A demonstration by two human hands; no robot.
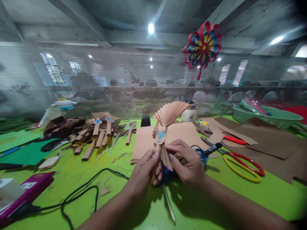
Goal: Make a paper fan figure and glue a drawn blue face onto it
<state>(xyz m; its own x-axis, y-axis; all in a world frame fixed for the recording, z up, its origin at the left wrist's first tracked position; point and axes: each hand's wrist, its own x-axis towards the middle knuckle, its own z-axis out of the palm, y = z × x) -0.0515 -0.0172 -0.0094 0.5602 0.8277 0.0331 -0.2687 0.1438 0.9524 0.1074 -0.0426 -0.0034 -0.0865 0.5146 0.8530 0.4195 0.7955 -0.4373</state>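
Observation:
A brown paper figure (161, 136) with a pleated fan (169, 112) on top and a blue drawn face is held up in front of me. My left hand (147, 166) wraps round its rolled tube body from below. With thumb and fingers, my right hand (188, 159) pinches a small folded paper fan (166, 158) at the figure's side. Under the hands lies a dark blue object, mostly hidden, and a thin pale stick (169, 204) points toward me. Stacked brown paper (144, 139) lies just behind the figure.
Several similar paper figures (97, 127) lie at the left. Red-and-yellow scissors (244, 166) and brown sheets (280, 140) are at the right, near a green basket (275, 116). A black cable (96, 175) crosses the left side by a purple box (35, 188). Mesh partition (134, 80) stands behind.

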